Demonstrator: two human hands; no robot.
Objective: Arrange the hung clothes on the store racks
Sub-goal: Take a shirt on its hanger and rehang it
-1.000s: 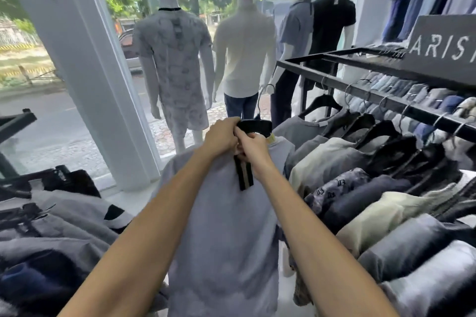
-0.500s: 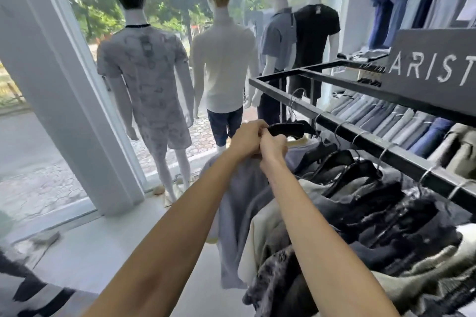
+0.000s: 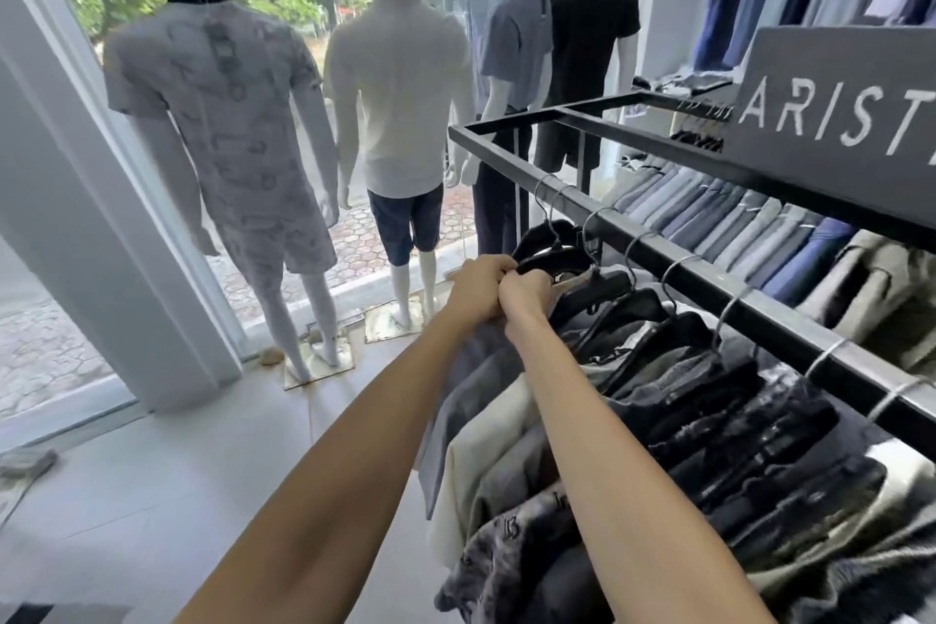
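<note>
Grey shirt (image 3: 476, 370) hangs on black hanger (image 3: 552, 258), gripped by both hands.

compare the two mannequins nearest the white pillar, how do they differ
The dark-haired mannequin wears a pale patterned t-shirt with matching patterned shorts; the blond mannequin wears a plain cream top with dark shorts. The dark-haired one stands nearer the white pillar and has a dark band at its neck; the blond one's collar is plain. Both are white-limbed, stand upright on floor plates and face out the window.
</note>
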